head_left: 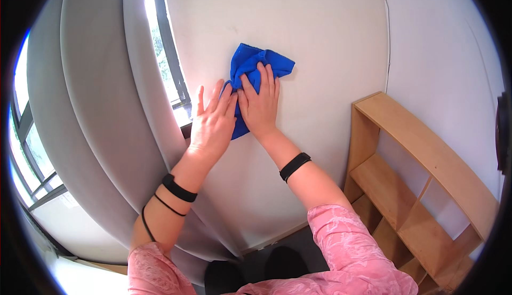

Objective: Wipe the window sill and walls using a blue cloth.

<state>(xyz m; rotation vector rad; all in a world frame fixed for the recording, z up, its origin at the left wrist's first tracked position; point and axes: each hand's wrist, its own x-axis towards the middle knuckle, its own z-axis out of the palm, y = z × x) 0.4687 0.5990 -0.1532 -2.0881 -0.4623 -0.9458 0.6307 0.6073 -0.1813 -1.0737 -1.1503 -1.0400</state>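
Observation:
A crumpled blue cloth (242, 63) is spread in folds against the pale wall (320, 51). My right hand (262, 103) presses it to the wall, its fingers lying over the middle folds. Close beside it, my left hand (214, 123) reaches up with the little finger held apart. Its fingertips meet the left edge of the cloth, and a bit of blue shows between them. Whether those fingers grip the fabric is hidden. The cloth's lower corner hangs between my two hands.
A long grey curtain (100, 75) falls on the left, beside a dark-framed window (166, 43). To the right stands a wooden shelf unit (420, 147) with open compartments. A thin cable (387, 27) runs down the wall corner. Dark floor (256, 269) lies below.

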